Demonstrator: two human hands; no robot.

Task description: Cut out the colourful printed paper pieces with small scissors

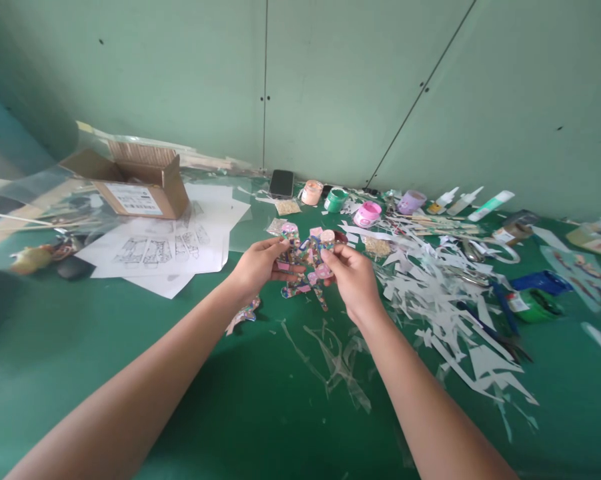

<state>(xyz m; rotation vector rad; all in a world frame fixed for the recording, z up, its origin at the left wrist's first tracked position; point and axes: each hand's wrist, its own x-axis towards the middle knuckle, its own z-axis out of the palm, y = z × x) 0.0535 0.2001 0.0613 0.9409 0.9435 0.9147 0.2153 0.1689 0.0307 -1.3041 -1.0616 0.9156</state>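
Between my two hands, above the green table, is a colourful patterned paper cutout (307,257) with pink patches and several arms. My left hand (263,267) pinches its left side, thumb on top. On the right side, my right hand (349,277) grips it with the thumb near a round pale pink part. Whether it is one piece or several layered ones, I cannot tell. Another patterned cutout (245,315) lies on the table, partly behind my left forearm. Clear tape scraps (337,363) are on the table below my hands.
An open cardboard box (140,183) stands on printed sheets (165,250) at left. Paint jars (367,214) and a phone (281,183) line the back. White paper scraps (430,293), glue bottles (465,200), scissors (495,327) and a tipped green jar (535,305) are at right.
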